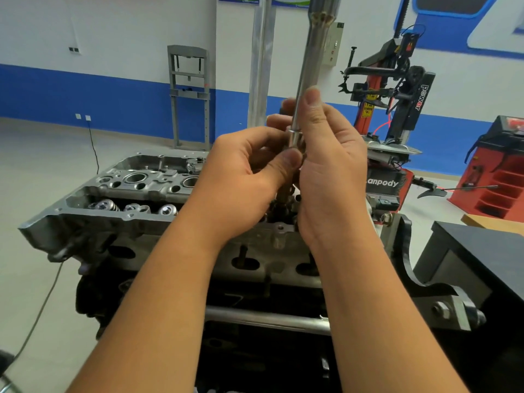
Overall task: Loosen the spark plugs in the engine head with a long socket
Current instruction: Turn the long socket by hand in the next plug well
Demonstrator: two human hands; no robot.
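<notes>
Nearest me, my two bare forearms reach forward over the dark iron engine block, and I keep both hands raised at chest height so I can work on the tool before it goes anywhere near the plugs. My left hand (249,171) is curled, thumb and fingertips pinching the lower end of the long socket (307,78) where a short, wider steel collar steps out from the shaft; I judge I am fitting or checking a joint there, though my fingers hide what sits below it. My right hand (329,154) wraps the shaft from the other side, thumb laid straight up along it to keep the tube upright and steady. The socket is a slim polished tube, bright and smooth, rising to a wider mouth near the top edge of view. Below and just beyond my hands lies the engine head (119,194), rough cast aluminium, grey and matt, with round bored wells along its top and shiny valve springs in a trough. The plugs themselves I cannot see from here. Further off, across the pale floor, stand a red and black tyre machine (397,109), a grey press frame (188,95), and a white wall with a blue band
</notes>
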